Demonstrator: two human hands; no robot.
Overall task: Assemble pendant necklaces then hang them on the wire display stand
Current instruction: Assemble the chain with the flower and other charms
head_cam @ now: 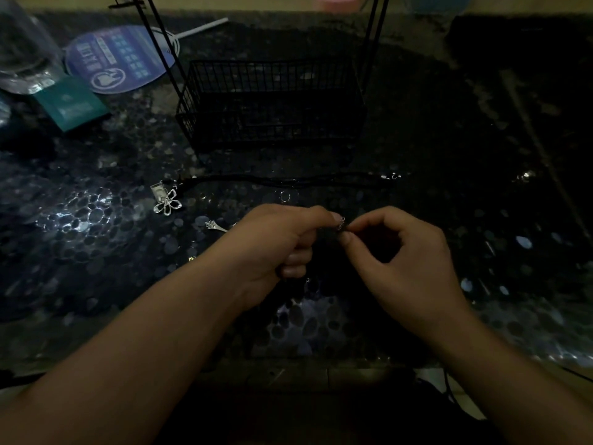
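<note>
a tiny silver clasp [342, 223] on a dark cord is pinched between both hands just above the table [96, 252], likely so it can be joined. left hand [282, 242] and right hand [401, 248] both pinch it. flower pendant [167, 203] lies left, wire stand [272, 104] behind

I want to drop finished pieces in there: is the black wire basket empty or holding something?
Cannot tell. The wire basket stands upright on the table, but the dim light and dark tabletop seen through its mesh hide any contents.
</note>
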